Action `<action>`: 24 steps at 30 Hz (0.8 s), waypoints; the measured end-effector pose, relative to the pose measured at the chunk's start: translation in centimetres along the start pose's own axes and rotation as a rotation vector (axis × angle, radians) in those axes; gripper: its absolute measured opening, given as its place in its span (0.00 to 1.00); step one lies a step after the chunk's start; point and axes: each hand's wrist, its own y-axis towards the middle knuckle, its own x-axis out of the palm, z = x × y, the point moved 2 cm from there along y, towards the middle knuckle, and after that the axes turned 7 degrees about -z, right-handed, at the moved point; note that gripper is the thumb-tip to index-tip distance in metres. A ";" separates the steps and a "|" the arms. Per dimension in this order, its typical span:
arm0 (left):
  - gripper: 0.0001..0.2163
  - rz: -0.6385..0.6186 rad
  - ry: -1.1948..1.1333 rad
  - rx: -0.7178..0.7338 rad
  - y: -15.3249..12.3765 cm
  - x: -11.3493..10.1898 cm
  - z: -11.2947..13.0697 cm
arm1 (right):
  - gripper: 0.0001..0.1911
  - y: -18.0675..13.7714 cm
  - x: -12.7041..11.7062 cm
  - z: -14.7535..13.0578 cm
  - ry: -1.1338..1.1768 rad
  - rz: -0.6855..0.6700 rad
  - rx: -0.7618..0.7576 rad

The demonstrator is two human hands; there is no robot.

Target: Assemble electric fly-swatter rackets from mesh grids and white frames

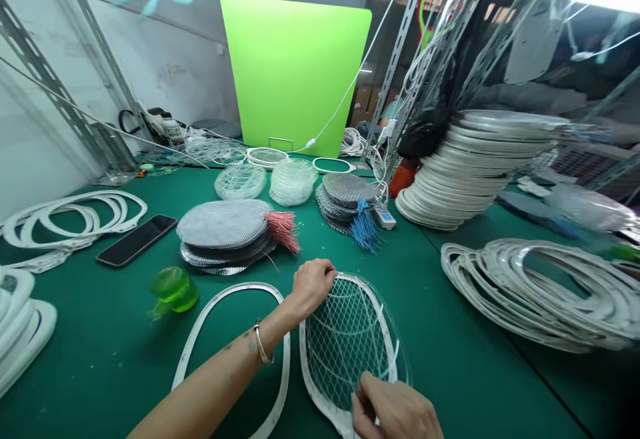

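Through the head camera I have the mesh-lined frame [384, 322] on the green table [420, 279], front and centre, clear plastic rings [406, 352] lying loosely over its mesh. My left hand [311, 280] pinches its upper edge, fingers narrow; my right hand [397, 411] is bent at its lower right rim, though I cannot tell whether those fingers grip anything. Just left, partly under my forearm, lies a bare white frame [196, 329]. Beyond sit a red-wired mesh stack [224, 222] and a blue-wired one [353, 189]; a tall, leaning frame stack [445, 189] rises rightward.
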 end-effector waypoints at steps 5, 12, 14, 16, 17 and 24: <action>0.08 -0.002 0.066 0.072 0.8 0.7 -0.4 | 0.09 0.3 0.6 0.4 0.000 -0.040 0.019; 0.09 -0.003 0.158 0.174 1.0 2.0 -0.6 | 0.10 0.7 1.1 0.3 -0.004 -0.051 0.030; 0.09 0.004 0.181 0.181 1.0 2.3 -0.7 | 0.10 0.8 1.1 0.2 0.002 -0.044 0.029; 0.09 0.010 0.202 0.186 0.9 2.6 -0.8 | 0.09 0.9 1.2 0.1 0.022 -0.049 0.033; 0.09 0.014 0.212 0.186 0.9 2.6 -0.9 | 0.09 0.9 1.2 0.1 0.034 -0.053 0.036; 0.09 0.046 0.291 0.189 0.7 2.9 -0.9 | 0.08 0.6 2.0 0.0 0.082 -0.080 0.066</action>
